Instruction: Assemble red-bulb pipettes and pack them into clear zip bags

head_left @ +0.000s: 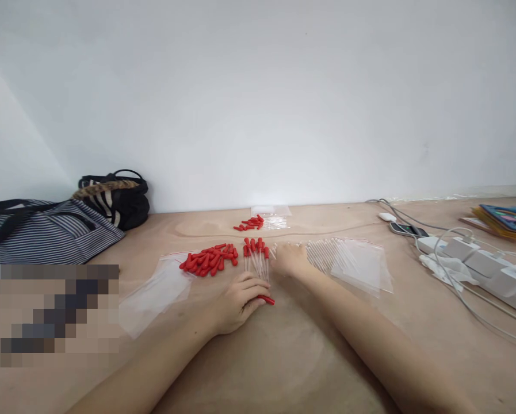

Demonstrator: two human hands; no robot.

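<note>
In the head view, we see our left hand (243,305) pinching a red rubber bulb (267,299) between thumb and fingers, low over the surface (309,356). Just beyond its fingers lie several droppers (258,259), clear tubes with red bulbs on their far ends. Our right hand (289,260) is beside them, on their right, fingers curled down at the near end of a row of loose clear tubes (322,256); we cannot tell whether it grasps one, since its fingertips are hidden.

To the left of the droppers, beyond our left hand, is a heap of red bulbs (208,260), partly on a clear plastic bag (158,296) that reaches back toward our left forearm. The loose tubes spread to the right of our right hand, and their far side overlaps more clear bags (365,267). Farther out, ahead of both hands, a small group of red pieces (249,222) lies beside more clear tubes (276,222) near the wall (258,115).

Well off to the left of our hands are a striped bag (59,233) and a black bag (130,204). Well to the right we see a power strip with white plugs (484,259), cables, a crumpled white tissue (447,271) and a stack of colorful items (505,221).
</note>
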